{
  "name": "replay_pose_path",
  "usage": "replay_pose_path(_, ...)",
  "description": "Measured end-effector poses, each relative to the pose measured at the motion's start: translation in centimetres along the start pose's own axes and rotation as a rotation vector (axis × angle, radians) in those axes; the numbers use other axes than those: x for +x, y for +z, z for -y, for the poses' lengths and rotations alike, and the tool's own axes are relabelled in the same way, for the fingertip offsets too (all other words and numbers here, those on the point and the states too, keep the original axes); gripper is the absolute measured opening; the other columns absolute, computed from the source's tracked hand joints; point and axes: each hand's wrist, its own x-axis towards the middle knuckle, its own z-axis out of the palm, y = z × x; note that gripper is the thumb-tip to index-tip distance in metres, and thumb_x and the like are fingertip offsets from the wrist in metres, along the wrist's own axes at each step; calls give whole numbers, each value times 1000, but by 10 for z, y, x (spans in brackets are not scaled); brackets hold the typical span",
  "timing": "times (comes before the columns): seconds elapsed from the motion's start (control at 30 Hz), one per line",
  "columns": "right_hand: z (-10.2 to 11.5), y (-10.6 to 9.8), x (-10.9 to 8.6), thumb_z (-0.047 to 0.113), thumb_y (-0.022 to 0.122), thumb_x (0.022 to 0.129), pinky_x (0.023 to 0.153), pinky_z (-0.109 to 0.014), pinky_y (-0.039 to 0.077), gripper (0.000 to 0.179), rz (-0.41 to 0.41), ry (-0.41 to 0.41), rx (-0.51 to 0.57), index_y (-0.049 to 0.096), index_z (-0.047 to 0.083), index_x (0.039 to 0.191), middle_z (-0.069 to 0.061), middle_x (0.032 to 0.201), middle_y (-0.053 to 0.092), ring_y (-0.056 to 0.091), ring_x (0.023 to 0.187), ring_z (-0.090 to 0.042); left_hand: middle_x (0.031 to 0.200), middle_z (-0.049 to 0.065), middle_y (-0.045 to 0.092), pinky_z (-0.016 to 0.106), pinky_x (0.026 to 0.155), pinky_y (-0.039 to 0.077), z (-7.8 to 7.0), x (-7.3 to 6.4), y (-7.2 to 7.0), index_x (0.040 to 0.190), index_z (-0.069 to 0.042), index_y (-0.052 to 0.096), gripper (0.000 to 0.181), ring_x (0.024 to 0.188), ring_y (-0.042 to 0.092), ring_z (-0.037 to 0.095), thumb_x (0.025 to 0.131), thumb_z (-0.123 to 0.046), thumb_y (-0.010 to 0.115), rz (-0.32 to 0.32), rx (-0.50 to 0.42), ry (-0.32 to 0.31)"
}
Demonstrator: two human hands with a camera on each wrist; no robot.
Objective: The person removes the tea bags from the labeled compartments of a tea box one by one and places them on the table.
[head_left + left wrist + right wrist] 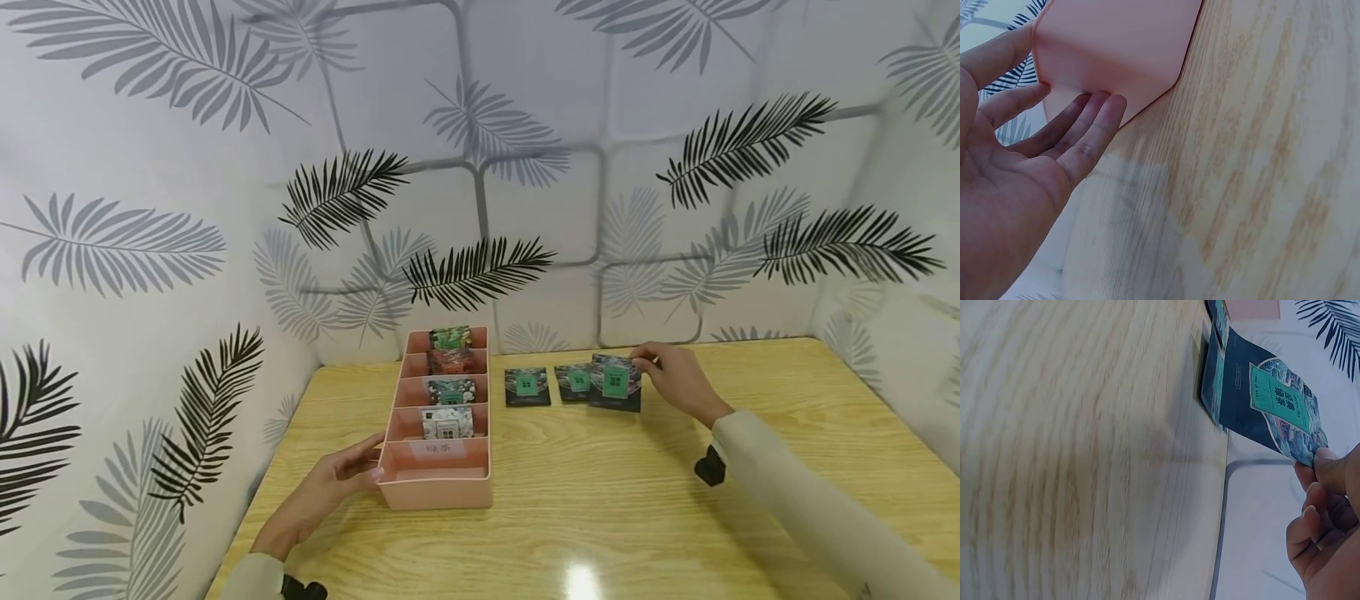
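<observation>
Indoor space of unclear kind: leaf-print walls [540, 108] around a wood-grain table [600, 492].

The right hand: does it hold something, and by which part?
The right hand pinches a dark sachet with a green label by its corner, the upper right one in the head view.

The right hand [1338, 550] pinches a dark packet [1244, 394] by one corner

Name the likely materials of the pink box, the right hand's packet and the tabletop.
Pink box: likely satin-finish molded plastic, given its smooth, evenly coloured thin walls.
Packet: perhaps coated paper or film, fairly matte; thin and sheetlike with printed artwork.
Tabletop: wood or wood-look laminate, grain showing; a glare spot suggests some gloss.
</observation>
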Motion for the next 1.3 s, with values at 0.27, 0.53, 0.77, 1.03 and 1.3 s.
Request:
replay_pose_path(0.27, -20, -3, 3, 13, 57, 97, 56, -35, 43, 14, 11, 21, -45, 68, 7, 102, -8, 91, 68, 53, 62, -16, 140, 14, 46, 49, 99, 43, 0, 0, -1, 148, -22, 37, 62, 123, 49, 27, 93, -26, 64, 0, -6, -11)
replay_pose_path(0.53, -37, -2, 7, 10, 56, 97, 66, -44, 48, 15, 33, 66, -76, 68, 3, 103, -13, 96, 68, 61, 76, -25, 141, 14, 45, 48, 99, 43, 2, 1, -2, 148, -23, 37, 61, 124, 48, 27, 93, -25, 63, 0, -9, -11)
replay_pose_path(0.77, -47, 2, 10, 9, 57, 96, 69, -47, 49, 15, 67, 103, -101, 68, 1, 101, -16, 97, 68, 62, 80, -29, 141, 14, 45, 46, 98, 44, 2, 1, -3, 149, -23, 37, 60, 124, 48, 27, 94, -25, 62, 6, 1, -12)
replay_pose_path(1.03, -50, 10, 19, 9, 57, 96, 71, -48, 49, 16, 86, 135, -93, 69, 1, 102, -16, 97, 68, 62, 83, -31, 139, 15, 46, 46, 97, 45, 2, -1, -2, 149, -21, 36, 62, 122, 49, 26, 94, -23, 62, 4, 2, 3)
replay_pose_path(1.3, -55, 19, 26, 10, 58, 95, 70, -48, 50, 15, 107, 166, -113, 69, 2, 100, -16, 95, 68, 63, 81, -30, 140, 16, 46, 46, 96, 46, 3, 0, -3, 149, -20, 36, 62, 123, 49, 27, 94, -23, 63, 1, 10, 19)
